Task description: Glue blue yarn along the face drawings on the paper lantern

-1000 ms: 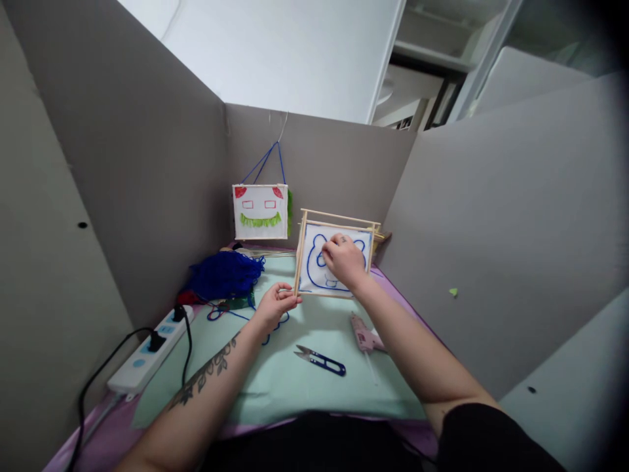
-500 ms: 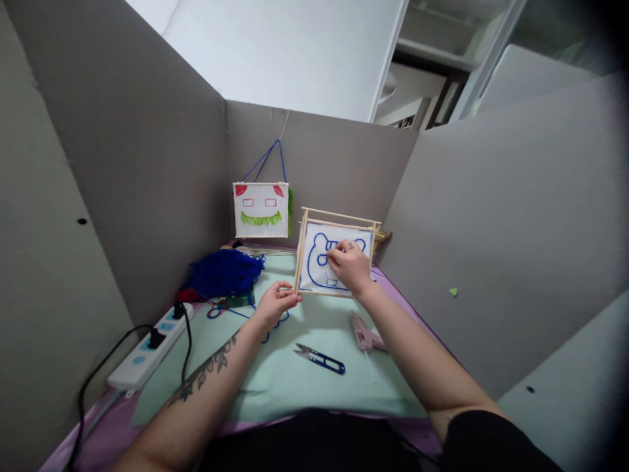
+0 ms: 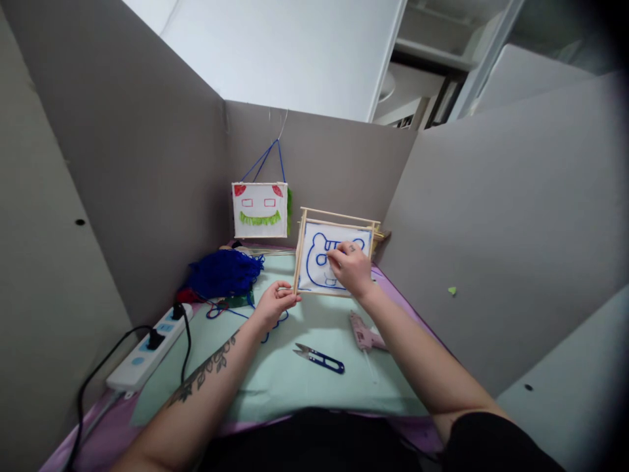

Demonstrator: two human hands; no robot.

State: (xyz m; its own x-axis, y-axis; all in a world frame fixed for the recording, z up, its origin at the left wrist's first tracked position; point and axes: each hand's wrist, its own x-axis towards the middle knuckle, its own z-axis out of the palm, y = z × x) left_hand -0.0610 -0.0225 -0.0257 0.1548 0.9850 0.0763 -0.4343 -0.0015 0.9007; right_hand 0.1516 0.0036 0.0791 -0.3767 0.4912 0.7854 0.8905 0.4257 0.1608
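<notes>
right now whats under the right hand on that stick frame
The right hand rests on the white panel of the stick frame, over a blue yarn outline. The outline's middle and right part are covered by the hand.

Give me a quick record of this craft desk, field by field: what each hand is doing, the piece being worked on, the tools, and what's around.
left hand: pinches the lower left corner of the wooden stick frame
right hand: fingertips pressed on the white panel with a blue yarn bear outline
tools: blue thread snips and pink glue gun lying on the green mat
yarn: blue bundle left of the frame
wall: finished lantern with a red and green face hanging
power: white power strip at left
</notes>
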